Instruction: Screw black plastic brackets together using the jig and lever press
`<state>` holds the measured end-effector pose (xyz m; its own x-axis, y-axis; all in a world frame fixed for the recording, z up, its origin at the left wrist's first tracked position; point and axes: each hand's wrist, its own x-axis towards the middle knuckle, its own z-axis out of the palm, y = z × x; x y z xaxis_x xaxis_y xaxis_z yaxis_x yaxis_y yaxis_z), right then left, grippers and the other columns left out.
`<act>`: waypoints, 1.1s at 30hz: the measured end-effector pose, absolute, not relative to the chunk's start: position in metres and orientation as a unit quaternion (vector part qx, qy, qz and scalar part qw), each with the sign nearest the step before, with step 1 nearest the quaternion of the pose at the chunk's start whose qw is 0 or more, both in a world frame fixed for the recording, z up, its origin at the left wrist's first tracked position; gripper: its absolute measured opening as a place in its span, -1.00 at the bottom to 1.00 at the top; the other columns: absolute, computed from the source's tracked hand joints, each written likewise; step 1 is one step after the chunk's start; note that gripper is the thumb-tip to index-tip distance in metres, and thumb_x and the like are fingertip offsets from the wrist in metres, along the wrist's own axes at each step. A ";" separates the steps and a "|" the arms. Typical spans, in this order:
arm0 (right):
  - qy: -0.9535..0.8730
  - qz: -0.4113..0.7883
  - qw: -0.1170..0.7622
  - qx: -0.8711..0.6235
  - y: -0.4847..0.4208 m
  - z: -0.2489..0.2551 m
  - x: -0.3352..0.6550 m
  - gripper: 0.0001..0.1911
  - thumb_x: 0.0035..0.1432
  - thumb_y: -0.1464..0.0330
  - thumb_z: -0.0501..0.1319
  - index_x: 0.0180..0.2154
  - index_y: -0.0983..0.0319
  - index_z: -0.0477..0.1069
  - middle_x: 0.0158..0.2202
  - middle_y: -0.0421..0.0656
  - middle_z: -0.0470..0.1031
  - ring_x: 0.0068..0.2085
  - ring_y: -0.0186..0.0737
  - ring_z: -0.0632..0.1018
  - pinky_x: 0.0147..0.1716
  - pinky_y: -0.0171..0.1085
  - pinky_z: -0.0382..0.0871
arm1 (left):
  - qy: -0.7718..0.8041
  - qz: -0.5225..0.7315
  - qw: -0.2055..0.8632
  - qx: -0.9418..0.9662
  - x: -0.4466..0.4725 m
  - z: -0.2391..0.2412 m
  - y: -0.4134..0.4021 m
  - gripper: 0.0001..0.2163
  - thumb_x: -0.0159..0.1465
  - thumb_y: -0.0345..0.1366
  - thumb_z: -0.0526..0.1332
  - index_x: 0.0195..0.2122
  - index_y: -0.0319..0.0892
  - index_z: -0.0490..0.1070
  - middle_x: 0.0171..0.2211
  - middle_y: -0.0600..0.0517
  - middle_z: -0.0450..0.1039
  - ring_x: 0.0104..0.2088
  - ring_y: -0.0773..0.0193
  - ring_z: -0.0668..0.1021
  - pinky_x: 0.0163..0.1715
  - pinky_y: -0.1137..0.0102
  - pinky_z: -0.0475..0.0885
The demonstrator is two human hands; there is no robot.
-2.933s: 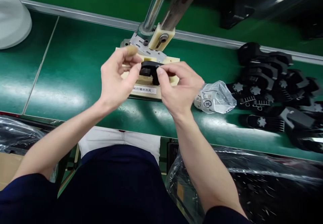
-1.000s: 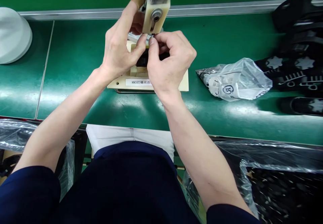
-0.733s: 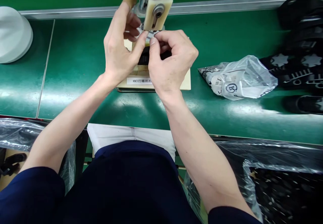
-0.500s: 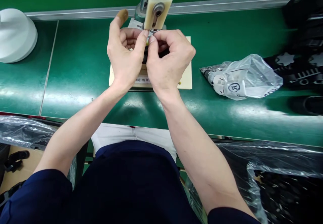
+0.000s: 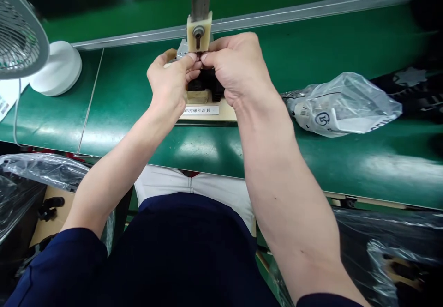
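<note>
Both hands meet just under the cream block (image 5: 200, 34) on the upright metal press. My left hand (image 5: 169, 77) is closed in a pinch, its thumb and fingertips beside the block's lower edge. From the other side, my right hand (image 5: 238, 64) pinches at the same spot. Whatever lies between the fingertips is too small or hidden to name. Beneath them a black part (image 5: 209, 83) sits on the fixture's cream base (image 5: 224, 113). A white printed label (image 5: 201, 110) runs along the base's front.
To the right lies a clear plastic bag (image 5: 346, 108) with print, near black parts (image 5: 411, 85). A fan (image 5: 20, 34) and a round white base (image 5: 60, 69) stand at left on the green bench (image 5: 121, 99). Plastic-lined boxes (image 5: 51, 168) flank my lap.
My right hand has turned, with its wrist raised and its fingers coming in more from the side. My left index finger has lowered and bent. The camera view has shifted left.
</note>
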<state>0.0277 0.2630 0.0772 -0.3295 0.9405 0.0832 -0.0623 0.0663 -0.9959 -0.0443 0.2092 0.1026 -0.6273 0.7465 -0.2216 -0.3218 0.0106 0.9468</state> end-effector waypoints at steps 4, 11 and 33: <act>-0.567 0.597 0.399 -0.403 0.265 0.092 0.033 -0.71 -0.20 0.70 0.14 -0.71 0.23 0.30 -0.66 -0.24 0.30 -0.56 -0.33 0.35 -0.47 -0.27 0.36 | 0.574 0.688 0.419 0.149 -0.043 0.109 0.208 -0.82 0.22 -0.57 0.20 -0.32 -0.19 0.24 -0.45 0.05 0.41 -0.15 0.22 0.60 -0.25 0.47 0.53; -0.575 0.595 0.394 -0.401 0.274 0.095 0.036 -0.71 -0.25 0.71 0.16 -0.72 0.23 0.25 -0.70 -0.26 0.23 -0.58 -0.37 0.26 -0.59 -0.31 0.11 | 0.551 0.683 0.467 0.110 -0.051 0.112 0.209 -0.84 0.19 -0.61 0.20 -0.26 -0.25 0.34 -0.39 0.00 0.50 -0.16 0.23 0.61 -0.16 0.47 0.55; -0.612 0.652 0.328 -0.304 0.298 0.080 0.044 -0.75 -0.14 0.65 0.17 -0.59 0.18 0.40 -0.54 -0.25 0.41 -0.48 -0.41 0.44 -0.32 -0.28 0.40 | 0.516 0.685 0.507 0.090 -0.051 0.116 0.205 -0.77 0.19 -0.66 0.11 -0.19 -0.30 0.37 -0.31 -0.05 0.48 -0.08 0.22 0.58 -0.11 0.53 0.53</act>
